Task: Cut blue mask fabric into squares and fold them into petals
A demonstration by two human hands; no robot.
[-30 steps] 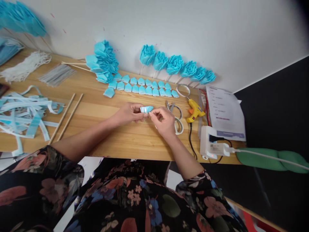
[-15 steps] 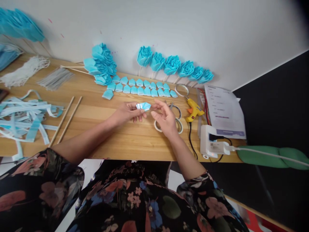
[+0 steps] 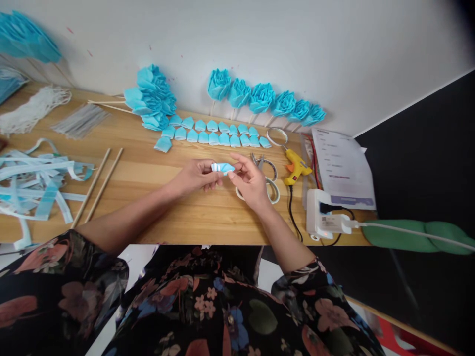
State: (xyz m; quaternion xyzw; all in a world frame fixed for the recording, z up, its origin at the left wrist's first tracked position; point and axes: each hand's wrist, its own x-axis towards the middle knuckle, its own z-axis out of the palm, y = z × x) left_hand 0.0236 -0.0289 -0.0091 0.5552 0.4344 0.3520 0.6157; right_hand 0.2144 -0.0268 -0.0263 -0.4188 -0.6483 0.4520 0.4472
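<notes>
Between my two hands, above the wooden table, is a small folded blue-and-white fabric petal (image 3: 223, 168). My left hand (image 3: 196, 176) pinches its left end between thumb and fingers. At the right end, the thumb and fingertips of my right hand (image 3: 250, 180) close on it. Beyond my hands lie two rows of similar folded blue petals (image 3: 214, 138), with one more petal (image 3: 163, 144) at the front left of them. Scissors (image 3: 259, 160) and rolls of tape (image 3: 273, 192) rest just behind and beside my right hand, which partly covers them.
Blue fabric roses on sticks (image 3: 261, 98) lean against the wall, and a bunch of roses (image 3: 152, 99) lies left of them. A yellow glue gun (image 3: 296, 167) and a white power strip (image 3: 314, 215) are at right. Cut strips (image 3: 44, 173) and two wooden sticks (image 3: 104, 185) lie left.
My right hand has moved left and its fingers have closed on the right end of the folded petal. Before, they were apart from it. The left hand keeps its pinch.
</notes>
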